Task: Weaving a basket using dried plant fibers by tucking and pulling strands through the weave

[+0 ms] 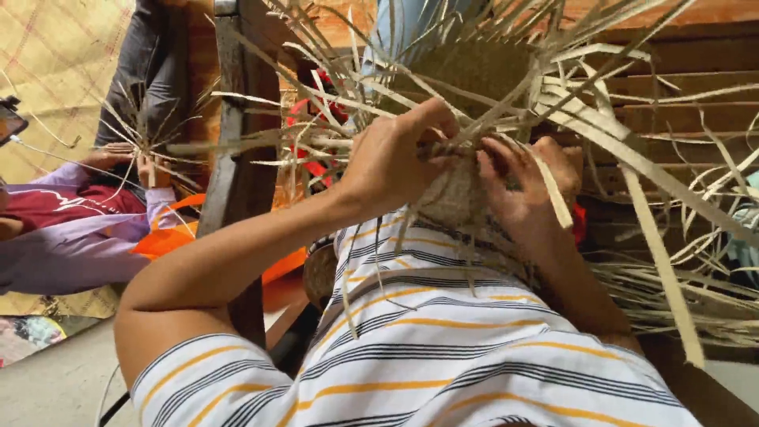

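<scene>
Right in the middle, a half-made woven piece (455,198) of dry straw-coloured leaf strips sits against the person's chest, just above the striped shirt (427,348). Loose strips (601,134) stick out from it in every direction, long and flat, some bending down to the right.

The left hand (395,162) rests on top of the weaving. Its fingers curl down and pinch a strip at the edge of the woven part. The right hand (526,186) is just beside it, touching the same spot. Its fingers are bent and closed around a pale strip (553,198) that runs down across the palm.

Behind the weaving stands a dark wooden post (237,158), and wooden boards (680,87) run along the right side. Something red (304,126) shows through the strips near the post.

Over on the left, well apart, another person in a purple sleeve (71,245) holds a small bunch of strips (146,134) with both hands. An orange thing (170,237) lies near that person. A yellow checked mat (55,71) covers the floor behind them, and a bit of a phone (9,119) shows at the left edge.
</scene>
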